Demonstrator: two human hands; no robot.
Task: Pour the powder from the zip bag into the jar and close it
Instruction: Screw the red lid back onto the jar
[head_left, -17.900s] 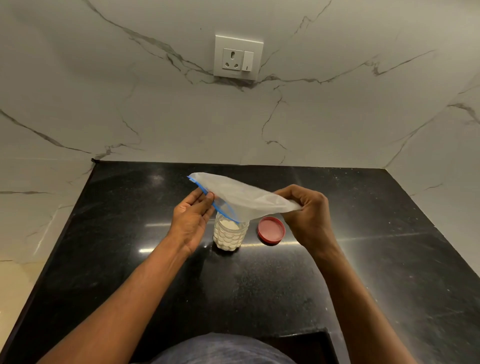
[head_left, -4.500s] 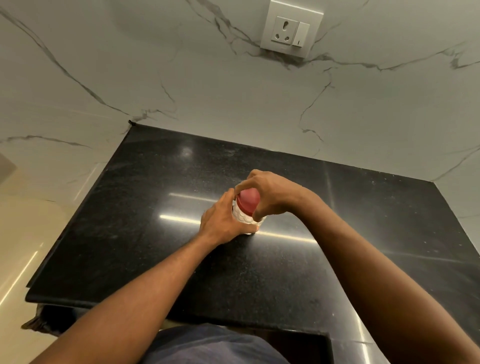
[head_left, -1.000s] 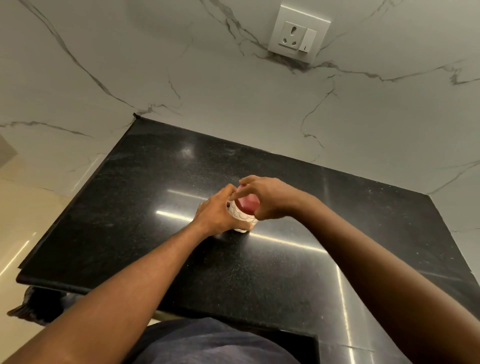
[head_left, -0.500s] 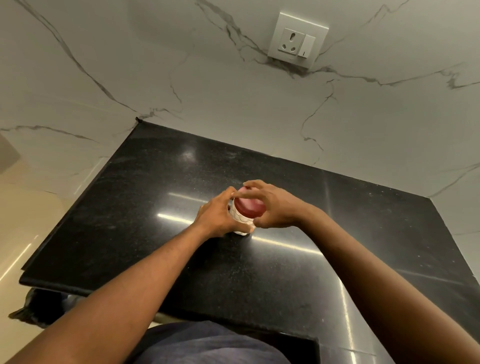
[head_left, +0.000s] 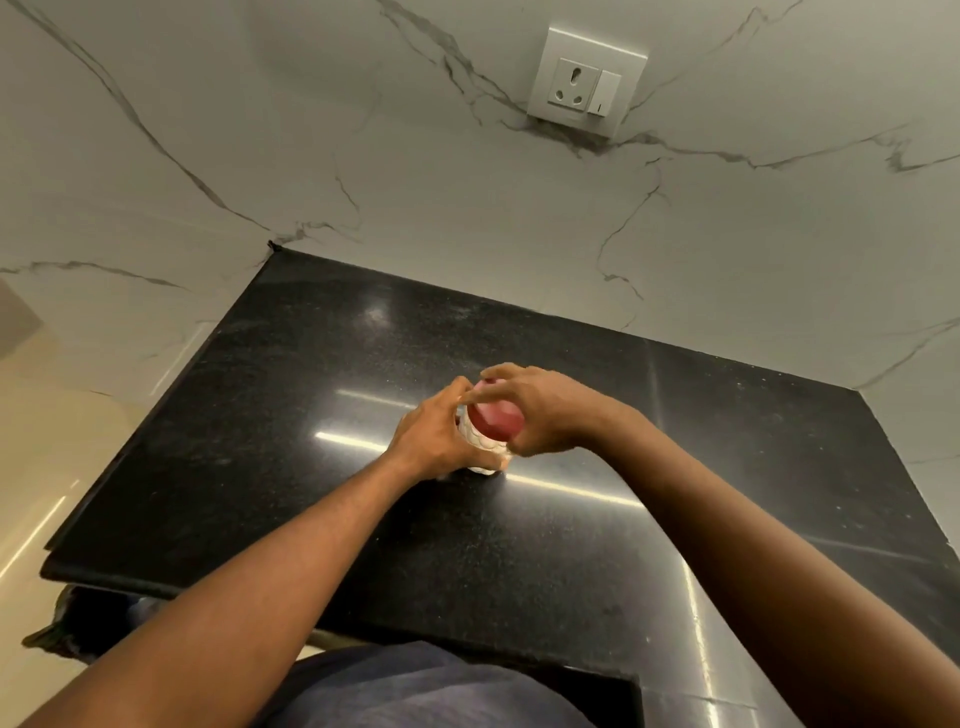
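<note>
Now your left hand (head_left: 434, 439) grips the bumpy, clear jar (head_left: 480, 447) of white powder standing mid-way across the glossy black stone counter (head_left: 260, 441), while your right hand (head_left: 540, 410) curls round its round red lid (head_left: 498, 422).

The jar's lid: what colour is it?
Red. The lid sits on top of the jar, seen in the head view, the only one given.

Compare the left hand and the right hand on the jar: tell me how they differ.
The left hand grips the jar by its pale side; the right hand curls round the red lid on top. The left hand sits lower, near the counter; the right hand sits higher. Both close round the same jar.
</note>
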